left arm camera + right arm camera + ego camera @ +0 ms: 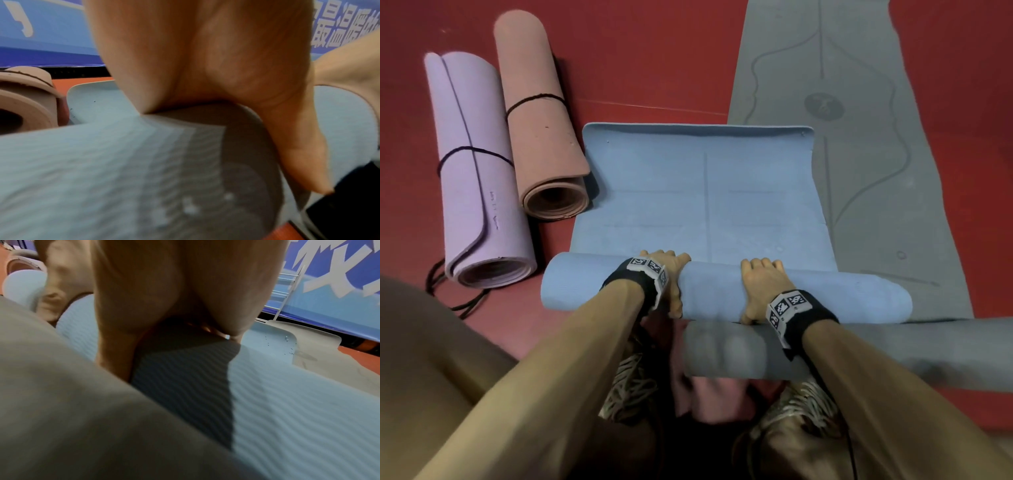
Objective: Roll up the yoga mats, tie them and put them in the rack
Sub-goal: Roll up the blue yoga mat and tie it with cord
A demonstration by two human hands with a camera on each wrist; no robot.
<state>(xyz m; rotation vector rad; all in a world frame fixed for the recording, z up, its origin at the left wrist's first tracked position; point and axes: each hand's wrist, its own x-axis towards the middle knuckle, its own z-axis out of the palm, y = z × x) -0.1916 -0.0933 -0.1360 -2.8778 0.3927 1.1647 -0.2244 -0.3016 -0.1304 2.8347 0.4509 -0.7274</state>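
A light blue yoga mat [702, 192] lies on the red floor, its near end rolled into a thick roll [722, 291]. My left hand [669, 270] and right hand [762, 277] both grip the roll's middle, fingers curled over its far side and thumbs on the near side. In the left wrist view my palm [205, 56] presses on the ribbed roll [102, 162]. The right wrist view shows my right palm [174, 288] on the same roll [287, 402]. The fingertips are hidden behind the roll.
A tied purple roll [479, 171] and a tied pink roll [541, 113] lie at the left, with loose black cord [448, 294] beside them. A grey mat [842, 102] lies flat at the right, its rolled end [859, 353] under my right wrist. A wire rack [287, 293] stands by the wall.
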